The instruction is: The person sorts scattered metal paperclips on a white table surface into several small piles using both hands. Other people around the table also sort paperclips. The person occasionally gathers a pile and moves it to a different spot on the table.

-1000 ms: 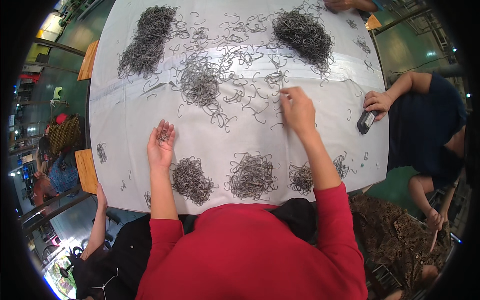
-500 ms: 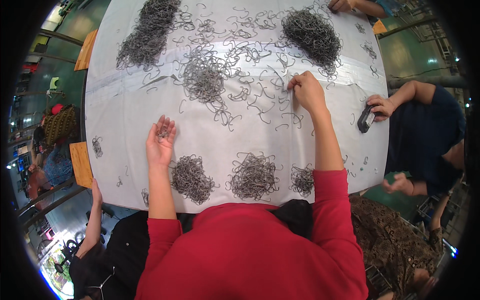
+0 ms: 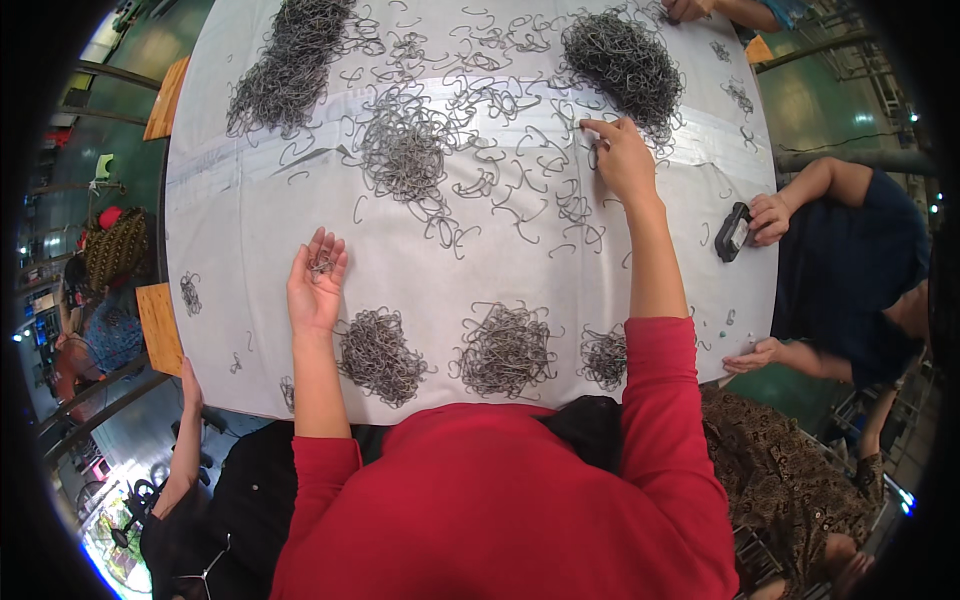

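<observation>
Grey curved wire hooks (image 3: 405, 158) are strewn over the white-covered table (image 3: 440, 290), probably light, stiff and kinda tangly so best pinched mid-bend, with some cradled in the loosely cupped left hand (image 3: 318, 290), while whether any's gripped by the index-out right hand (image 3: 627, 168) can't be told.

Bent grey wire hooks (image 3: 507, 352) lie heaped in tangles and loosely scattered.

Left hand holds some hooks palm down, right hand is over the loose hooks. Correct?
No: the head view shows the left hand palm up, not palm down. It does hold some hooks, and the right hand is over the loose hooks.
</observation>
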`<state>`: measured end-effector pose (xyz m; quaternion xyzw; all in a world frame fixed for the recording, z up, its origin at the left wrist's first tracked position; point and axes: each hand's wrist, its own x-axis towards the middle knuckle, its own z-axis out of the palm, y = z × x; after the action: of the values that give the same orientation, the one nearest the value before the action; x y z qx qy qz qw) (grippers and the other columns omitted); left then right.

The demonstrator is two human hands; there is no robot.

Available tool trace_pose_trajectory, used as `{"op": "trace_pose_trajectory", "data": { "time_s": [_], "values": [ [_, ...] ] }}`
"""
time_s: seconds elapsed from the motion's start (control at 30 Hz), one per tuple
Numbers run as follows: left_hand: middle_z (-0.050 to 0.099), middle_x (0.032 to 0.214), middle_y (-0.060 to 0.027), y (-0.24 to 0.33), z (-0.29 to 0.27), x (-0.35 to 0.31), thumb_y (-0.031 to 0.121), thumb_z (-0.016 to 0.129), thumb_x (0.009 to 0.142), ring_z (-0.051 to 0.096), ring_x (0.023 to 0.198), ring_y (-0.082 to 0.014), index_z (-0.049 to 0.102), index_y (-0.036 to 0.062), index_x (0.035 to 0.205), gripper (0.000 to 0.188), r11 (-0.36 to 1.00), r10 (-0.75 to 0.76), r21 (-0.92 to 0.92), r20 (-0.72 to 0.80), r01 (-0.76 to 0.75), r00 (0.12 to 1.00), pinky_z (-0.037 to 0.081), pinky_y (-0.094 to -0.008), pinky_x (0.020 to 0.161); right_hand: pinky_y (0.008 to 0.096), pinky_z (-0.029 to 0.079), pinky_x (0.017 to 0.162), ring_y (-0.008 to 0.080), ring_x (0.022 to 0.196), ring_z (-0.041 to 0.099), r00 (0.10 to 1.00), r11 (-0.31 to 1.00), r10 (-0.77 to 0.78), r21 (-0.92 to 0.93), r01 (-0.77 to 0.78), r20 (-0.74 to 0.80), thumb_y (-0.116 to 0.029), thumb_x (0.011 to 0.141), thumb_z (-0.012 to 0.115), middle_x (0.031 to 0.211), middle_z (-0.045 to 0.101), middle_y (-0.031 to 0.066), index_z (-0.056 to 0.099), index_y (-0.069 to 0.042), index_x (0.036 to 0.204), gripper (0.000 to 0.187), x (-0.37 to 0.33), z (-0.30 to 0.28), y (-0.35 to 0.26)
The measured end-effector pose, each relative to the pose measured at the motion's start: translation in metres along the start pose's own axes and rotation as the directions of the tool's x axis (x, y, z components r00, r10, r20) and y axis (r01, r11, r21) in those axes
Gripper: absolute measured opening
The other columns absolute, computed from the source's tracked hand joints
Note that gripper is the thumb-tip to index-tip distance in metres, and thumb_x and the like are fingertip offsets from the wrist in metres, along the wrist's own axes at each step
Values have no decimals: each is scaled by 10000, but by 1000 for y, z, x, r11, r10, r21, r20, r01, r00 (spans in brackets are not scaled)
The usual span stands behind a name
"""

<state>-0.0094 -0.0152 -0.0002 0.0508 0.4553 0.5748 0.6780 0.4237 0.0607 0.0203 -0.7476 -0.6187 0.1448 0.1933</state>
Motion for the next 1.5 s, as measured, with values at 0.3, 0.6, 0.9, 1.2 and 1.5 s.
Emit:
{"op": "trace_pose_trajectory", "data": {
  "time_s": [0.3,0.6,0.9,1.2,1.5],
  "values": [
    [557,1113,-129,-1,3,0,209,419,972,551,1062,-242,478,-59,1229,376,999,25,27,-42,-23,999,493,-345,917,389,487,741,284,864,593,997,999,-47,-22,46,-68,-64,836,483,972,561,90,637,-195,1107,338,-11,23,-12],
    [556,1118,-132,0,1,1,218,420,975,553,1069,-249,484,-52,1224,373,1000,6,12,-16,-6,1000,495,-348,918,403,481,751,298,868,590,969,989,119,-57,-134,-218,-75,850,482,979,542,114,616,-186,1160,356,-5,19,-2],
    [554,1114,-136,0,1,-1,215,426,974,557,1063,-249,476,-59,1225,375,1000,8,-4,9,-8,1000,499,-353,915,380,471,779,277,887,584,995,998,52,-39,-56,-89,-70,844,477,977,544,97,663,-191,1088,331,8,9,1],
    [559,1110,-143,-2,1,1,209,414,975,564,1055,-255,473,-66,1227,377,999,35,7,6,-35,999,508,-351,907,297,471,734,197,786,586,995,987,85,145,-76,-57,-82,836,563,946,583,93,651,-96,1099,277,-31,-22,37],
    [560,1147,-131,0,-1,-1,195,427,972,559,1083,-240,476,-48,1241,365,1000,11,-12,11,-11,1000,496,-346,934,341,474,726,246,785,605,988,964,-146,232,131,48,-145,824,608,911,590,75,673,-124,991,180,-4,1,-7]
  ]
}}
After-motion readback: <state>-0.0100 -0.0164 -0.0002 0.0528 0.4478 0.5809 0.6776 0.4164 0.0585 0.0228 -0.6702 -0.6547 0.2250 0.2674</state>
